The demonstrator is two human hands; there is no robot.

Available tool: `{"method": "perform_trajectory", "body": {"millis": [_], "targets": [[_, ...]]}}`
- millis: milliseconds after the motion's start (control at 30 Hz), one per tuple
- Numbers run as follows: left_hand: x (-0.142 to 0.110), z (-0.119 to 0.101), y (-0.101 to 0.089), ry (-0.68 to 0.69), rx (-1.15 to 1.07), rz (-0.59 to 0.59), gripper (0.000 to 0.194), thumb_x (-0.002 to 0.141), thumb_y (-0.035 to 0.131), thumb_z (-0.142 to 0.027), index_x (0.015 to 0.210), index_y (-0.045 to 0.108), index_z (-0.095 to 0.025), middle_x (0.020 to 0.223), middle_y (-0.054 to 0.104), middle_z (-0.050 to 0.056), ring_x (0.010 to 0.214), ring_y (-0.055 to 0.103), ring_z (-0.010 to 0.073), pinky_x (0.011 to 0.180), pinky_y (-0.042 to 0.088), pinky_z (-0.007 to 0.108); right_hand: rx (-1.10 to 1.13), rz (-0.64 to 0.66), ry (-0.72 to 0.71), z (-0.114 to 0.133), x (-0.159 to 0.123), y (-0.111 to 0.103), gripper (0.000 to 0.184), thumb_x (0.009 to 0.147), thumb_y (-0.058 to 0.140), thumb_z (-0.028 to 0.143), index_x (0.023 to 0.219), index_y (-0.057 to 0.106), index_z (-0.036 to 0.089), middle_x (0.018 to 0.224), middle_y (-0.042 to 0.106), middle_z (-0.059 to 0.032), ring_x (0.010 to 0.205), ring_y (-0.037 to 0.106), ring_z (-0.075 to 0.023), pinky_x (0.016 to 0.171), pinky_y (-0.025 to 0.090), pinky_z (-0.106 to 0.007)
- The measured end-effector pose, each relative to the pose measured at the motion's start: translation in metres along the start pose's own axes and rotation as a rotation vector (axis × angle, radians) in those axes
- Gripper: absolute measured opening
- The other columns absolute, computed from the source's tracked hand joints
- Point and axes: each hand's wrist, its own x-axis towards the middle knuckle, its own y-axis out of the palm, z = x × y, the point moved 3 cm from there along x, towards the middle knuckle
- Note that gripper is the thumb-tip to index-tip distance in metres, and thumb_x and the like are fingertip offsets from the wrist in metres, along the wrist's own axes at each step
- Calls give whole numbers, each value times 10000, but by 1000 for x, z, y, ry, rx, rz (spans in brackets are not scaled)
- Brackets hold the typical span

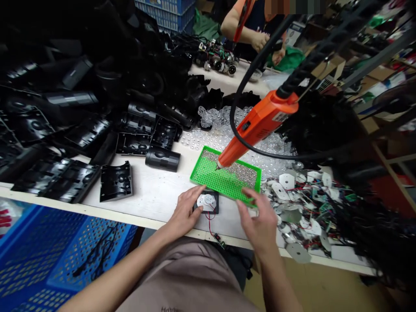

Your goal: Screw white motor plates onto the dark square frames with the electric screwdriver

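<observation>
My left hand (pixel 186 211) grips the left side of a small black plastic housing (pixel 216 207) at the front of the bench. In this housing sits a white plate with a round centre (pixel 206 200). Red wires run from it down to a small circuit board (pixel 219 239) at the bench's edge. My right hand (pixel 260 216) is at the near right corner of a green perforated tray (pixel 208 184), thumb and fingers apart. Small metal screws (pixel 247 174) lie in that tray. Above them hangs an orange electric screwdriver (pixel 256 125), its tip over the tray; neither hand touches it.
Black half-shells (pixel 116 182) are piled at left. Clear plastic parts (pixel 224 117) lie behind the tray, wired plates (pixel 297 214) at right. A blue crate (pixel 65 247) stands below left. A black cable (pixel 234 104) loops overhead. Across the bench, another person's hands (pixel 261 42) are busy.
</observation>
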Motion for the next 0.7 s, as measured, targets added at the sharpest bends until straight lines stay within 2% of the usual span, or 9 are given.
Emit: {"method": "perform_trajectory", "body": {"millis": [67,133,200,267,367,500,600,700], "targets": [[-2,1,-1,-3,-13,6,578,924,418,-183,1481,290,-263,1453,449,95,1336,394,255,1084,328,474,46,-101,6,-4,37,-5,556,843,651,354,1348,447,242,1244,605,-129,1106,593,-282,870,521,-472],[-3,3,1,-1,-10,-10,567,926,388,-167,1480,292,-248,1452,450,102,1335,396,250,1086,323,470,130,-164,21,-5,72,-2,808,795,700,400,1460,259,270,1405,473,-140,1257,498,-307,964,475,-530],[-3,4,2,-3,-7,-32,570,921,390,-161,1478,293,-233,1453,448,108,1336,397,249,1087,322,464,224,-168,20,-1,100,6,924,792,698,421,1493,110,295,1475,382,-142,1341,418,-308,1018,431,-554],[-3,4,3,-16,-18,-44,592,910,410,-155,1483,278,-234,1442,464,104,1326,409,250,1085,324,461,281,-167,-4,6,116,15,917,830,651,418,1496,32,304,1496,340,-147,1389,353,-305,1045,397,-570],[-2,4,4,-49,-60,-38,622,890,434,-137,1481,273,-247,1400,510,95,1296,440,252,1073,332,467,281,-274,-46,17,110,19,774,892,557,390,1491,77,286,1496,325,-144,1411,309,-306,1063,359,-590],[-1,4,4,-63,-85,-56,580,863,448,-107,1419,380,-254,1378,525,93,1283,446,260,1062,330,483,210,-407,-71,16,82,9,557,909,520,322,1419,303,270,1399,434,-136,1313,436,-305,997,424,-558],[0,3,4,-53,-74,-66,550,847,447,-89,1370,443,-258,1342,551,87,1265,462,258,1046,344,481,193,-351,-55,7,77,-4,600,883,565,335,1419,305,272,1395,446,-138,1294,455,-306,970,447,-540],[2,1,3,-23,-28,-49,532,835,431,-63,1318,506,-272,1318,561,74,1251,471,254,1026,354,476,225,-281,-61,9,88,-17,723,860,597,382,1467,215,288,1461,382,-131,1340,405,-314,1021,401,-565]]}}
